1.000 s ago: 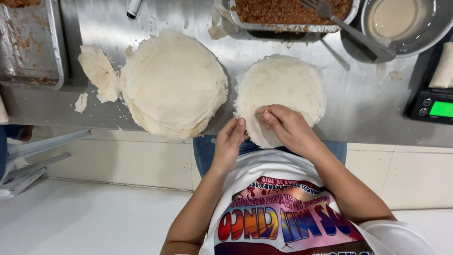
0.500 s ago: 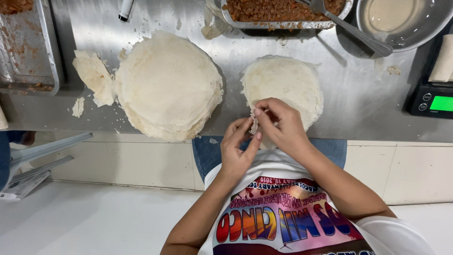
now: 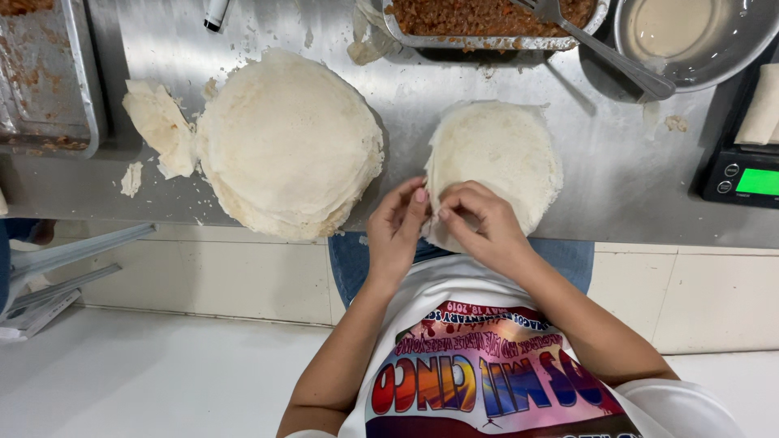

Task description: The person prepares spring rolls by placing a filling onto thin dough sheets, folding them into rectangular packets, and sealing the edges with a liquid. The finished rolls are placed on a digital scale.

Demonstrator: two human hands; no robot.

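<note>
A small stack of thin round white wrappers (image 3: 499, 158) lies on the steel counter (image 3: 454, 81) just in front of me. My left hand (image 3: 395, 231) and my right hand (image 3: 479, 227) meet at its near-left edge, fingertips pinching the rim of the top sheet and lifting it slightly. A larger, thicker stack of the same wrappers (image 3: 288, 142) sits to the left, with torn wrapper pieces (image 3: 158, 126) beside it.
A metal tray of reddish minced filling (image 3: 487, 20) with a utensil (image 3: 600, 49) stands at the back. A steel bowl of pale liquid (image 3: 690, 32) is at back right, a digital scale (image 3: 742, 178) at the right edge, another metal tray (image 3: 45, 81) at the left.
My hands first lay flat on the near edge of the small stack; now the fingertips have closed together and pinch up the edge of the top sheet.
</note>
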